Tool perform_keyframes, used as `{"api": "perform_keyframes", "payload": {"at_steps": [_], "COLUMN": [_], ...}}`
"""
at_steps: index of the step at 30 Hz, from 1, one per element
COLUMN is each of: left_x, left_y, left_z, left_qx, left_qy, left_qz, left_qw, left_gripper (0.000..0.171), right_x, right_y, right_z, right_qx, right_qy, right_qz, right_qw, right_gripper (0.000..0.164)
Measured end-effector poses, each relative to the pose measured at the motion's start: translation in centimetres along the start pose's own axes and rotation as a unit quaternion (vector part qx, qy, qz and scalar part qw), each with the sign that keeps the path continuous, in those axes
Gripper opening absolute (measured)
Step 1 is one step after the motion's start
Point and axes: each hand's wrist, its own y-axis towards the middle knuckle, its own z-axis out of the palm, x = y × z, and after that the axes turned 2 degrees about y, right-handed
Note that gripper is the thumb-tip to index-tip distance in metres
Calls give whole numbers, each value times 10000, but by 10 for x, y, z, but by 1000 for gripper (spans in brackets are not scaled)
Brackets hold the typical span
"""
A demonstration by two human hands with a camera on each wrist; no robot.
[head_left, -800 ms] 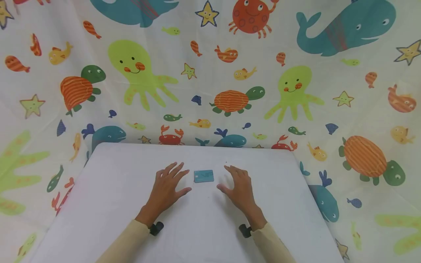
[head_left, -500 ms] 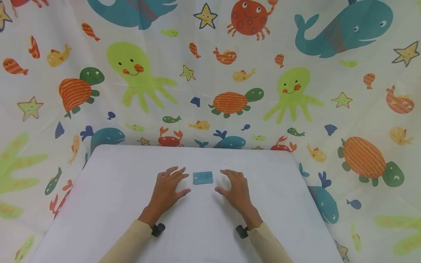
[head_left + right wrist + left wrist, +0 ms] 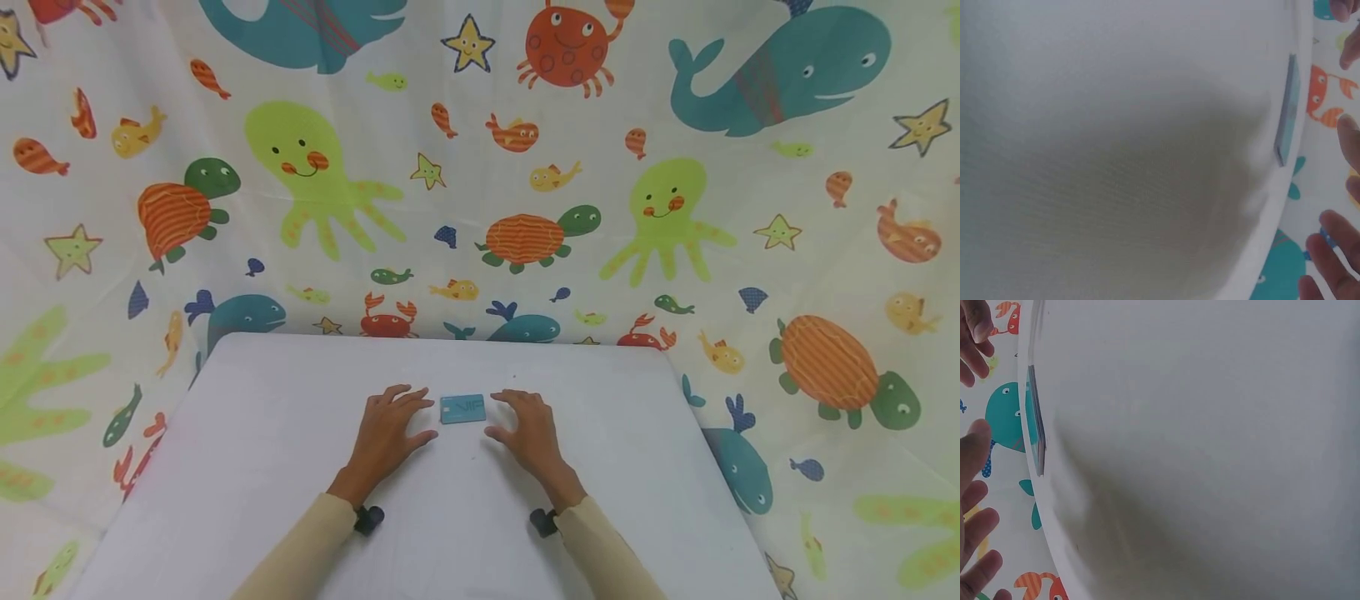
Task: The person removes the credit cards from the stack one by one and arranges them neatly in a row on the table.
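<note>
A small blue card (image 3: 462, 409) with dark lettering and a pale square at its left lies flat on the white table. Seen from the left wrist, its edge (image 3: 1037, 422) looks layered and thick, like a thin stack. My left hand (image 3: 388, 432) hovers just left of the card, fingers spread and softly bent, thumb apart. To the card's right, my right hand (image 3: 528, 431) mirrors it, fingertips close to the short edge. Both hands hold nothing. In the right wrist view the card (image 3: 1288, 112) stands side-on, with right-hand fingers (image 3: 1338, 250) at the frame's edge.
The white table (image 3: 285, 400) has its far edge against a hanging cloth (image 3: 450, 192) printed with sea animals. Black wrist cameras sit at the left cuff (image 3: 368, 520) and the right cuff (image 3: 543, 522). A tiny dark speck lies beyond the card.
Both hands have drawn inward toward the card, the right one more clearly, moving left. The card stays in place on the table; the head view has tilted slightly.
</note>
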Motion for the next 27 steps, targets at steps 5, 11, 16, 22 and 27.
{"api": "perform_keyframes", "payload": {"at_steps": [5,11,16,22,27], "left_x": [1,2,2,4,4], "left_y": [4,9,14,19,22], "left_z": [3,9,13,18,22], "left_qx": [65,75,84,172,333], "left_qy": [-32,-75,-175,-252,-228], "left_qz": [-75,-81,-111,-154,-192], "left_qw": [9999,9999,9997,9994,9990], "left_gripper": [56,55,54,54,54], "right_x": [-2,-3,-4,-8,-10], "right_y": [6,12,16,20,24], "right_z": [6,10,15,22,25], "right_qx": [161,318,437,535,584], "right_qy": [-4,33,25,-148,-186], "right_qz": [10,-5,-46,-140,-206], "right_qw": [9999,9995,9990,9984,9979], "right_gripper": [57,51,48,45,44]}}
